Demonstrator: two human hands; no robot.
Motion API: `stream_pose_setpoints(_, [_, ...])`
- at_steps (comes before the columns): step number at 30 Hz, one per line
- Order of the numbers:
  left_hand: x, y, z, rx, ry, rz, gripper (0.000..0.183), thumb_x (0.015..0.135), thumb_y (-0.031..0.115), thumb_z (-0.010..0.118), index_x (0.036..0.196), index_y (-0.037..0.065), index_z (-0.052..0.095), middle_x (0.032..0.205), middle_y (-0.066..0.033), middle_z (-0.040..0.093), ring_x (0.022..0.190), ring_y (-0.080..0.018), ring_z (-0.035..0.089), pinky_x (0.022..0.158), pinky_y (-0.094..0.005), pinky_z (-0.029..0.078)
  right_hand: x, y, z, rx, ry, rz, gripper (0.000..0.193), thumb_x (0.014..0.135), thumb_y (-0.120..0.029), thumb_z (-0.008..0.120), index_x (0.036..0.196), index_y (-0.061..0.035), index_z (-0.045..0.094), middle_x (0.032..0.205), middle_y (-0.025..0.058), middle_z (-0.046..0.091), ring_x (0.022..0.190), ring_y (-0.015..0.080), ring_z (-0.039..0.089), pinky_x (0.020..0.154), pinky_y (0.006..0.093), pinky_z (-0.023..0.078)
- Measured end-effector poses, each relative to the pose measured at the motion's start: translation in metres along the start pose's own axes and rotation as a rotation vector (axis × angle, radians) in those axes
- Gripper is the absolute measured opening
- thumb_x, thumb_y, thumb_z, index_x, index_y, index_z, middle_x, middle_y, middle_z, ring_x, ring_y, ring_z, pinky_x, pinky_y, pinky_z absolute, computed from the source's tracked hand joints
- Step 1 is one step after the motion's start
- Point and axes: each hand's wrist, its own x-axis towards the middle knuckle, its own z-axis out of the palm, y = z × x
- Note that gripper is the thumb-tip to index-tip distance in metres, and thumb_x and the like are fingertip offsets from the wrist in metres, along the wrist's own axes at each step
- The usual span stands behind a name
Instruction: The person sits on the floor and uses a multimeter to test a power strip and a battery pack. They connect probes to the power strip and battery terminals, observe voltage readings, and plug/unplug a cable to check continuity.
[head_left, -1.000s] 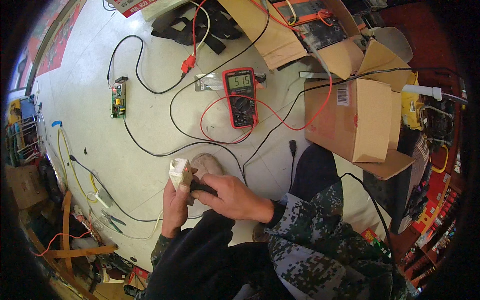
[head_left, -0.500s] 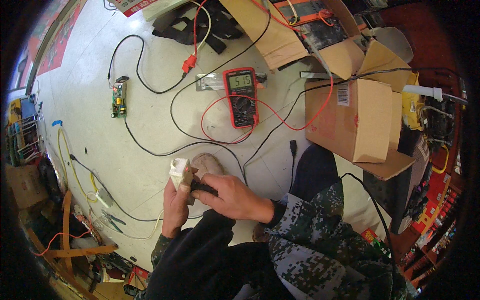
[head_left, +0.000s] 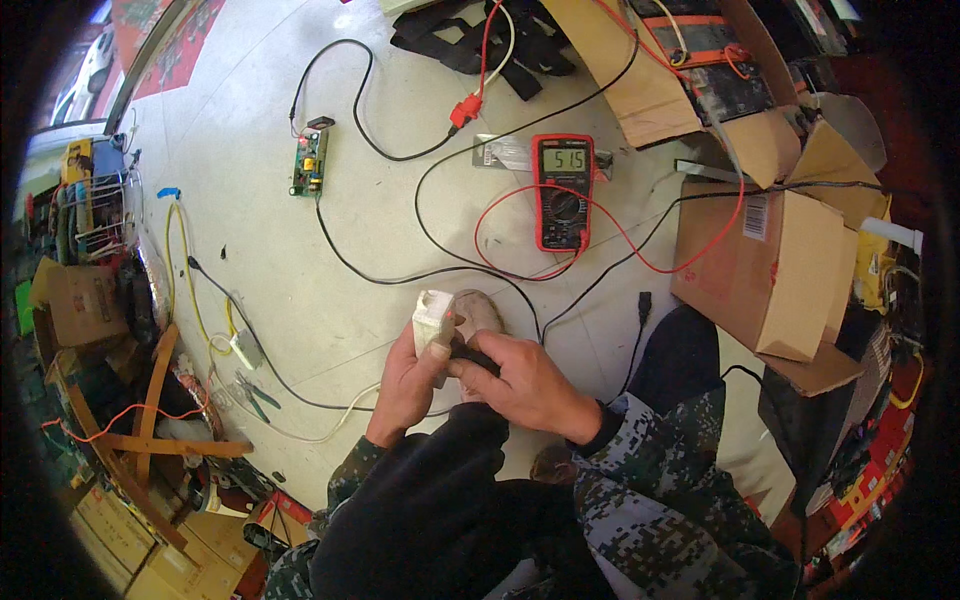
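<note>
My left hand [head_left: 404,388] is closed round a white, boxy socket block [head_left: 432,314], its end pointing up and away from me. A small reddish spot shows on the block's side. My right hand [head_left: 535,388] presses against that side and grips a black plug [head_left: 472,354]; whether its pins sit in the block is hidden by my fingers. Both hands are above my shoe [head_left: 480,310]. Beyond them, a red-rimmed multimeter [head_left: 565,195] lies on the floor with its display lit. A green circuit board [head_left: 309,162] with black leads lies to its left.
An opened cardboard box [head_left: 735,260] stands at the right, with a battery pack [head_left: 730,90] in another carton behind. Red and black cables cross the floor around a red connector [head_left: 465,110]. Pliers [head_left: 258,396] and a white adapter [head_left: 246,349] lie at the left.
The whole view has shifted, so the floor objects and my hands appear farther right. My hands keep the same hold on the socket block and plug.
</note>
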Motion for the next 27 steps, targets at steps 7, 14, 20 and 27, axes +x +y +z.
stream_pose_setpoints(7, [0.0009,-0.0027,0.0005,0.016,0.009,0.052,0.046,0.103,0.035,0.060,0.138,0.006,0.059,0.109,-0.0013,0.065,0.087,-0.0078,0.056,0.069,-0.0232,0.044,0.0003,-0.0026,-0.0009,-0.048,-0.003,0.010,0.031,0.099,-0.029,0.067,0.108,0.0009,0.066,0.087,0.0262,0.068,0.084,0.0469,0.066,0.072,0.0514,0.051])
stream_pose_setpoints(14, [-0.0008,0.0016,0.0014,-0.017,0.010,-0.012,0.045,0.103,0.032,0.059,0.139,0.005,0.058,0.110,-0.0019,0.065,0.091,-0.0089,0.057,0.073,-0.0239,0.045,0.0004,-0.0005,0.0003,-0.090,0.009,-0.005,0.033,0.099,-0.031,0.068,0.108,0.0004,0.066,0.090,0.0255,0.069,0.086,0.0472,0.066,0.072,0.0517,0.051])
stream_pose_setpoints(20, [-0.0009,0.0027,0.0019,0.002,0.008,0.009,0.051,0.103,0.038,0.058,0.139,0.003,0.058,0.110,-0.0025,0.065,0.092,-0.0099,0.057,0.072,-0.0245,0.045,0.0002,-0.0010,0.0011,-0.107,0.014,-0.037,0.033,0.099,-0.032,0.068,0.106,-0.0001,0.065,0.091,0.0247,0.069,0.086,0.0474,0.066,0.072,0.0521,0.051])
stream_pose_setpoints(27, [-0.0029,0.0053,0.0023,0.035,0.026,-0.035,0.067,0.100,0.054,0.058,0.138,-0.001,0.059,0.114,-0.0063,0.067,0.102,-0.0159,0.063,0.082,-0.0274,0.049,0.0006,-0.0016,0.0018,-0.106,0.005,-0.020,0.032,0.099,-0.031,0.068,0.103,0.0002,0.063,0.090,0.0248,0.068,0.084,0.0475,0.065,0.071,0.0524,0.050])
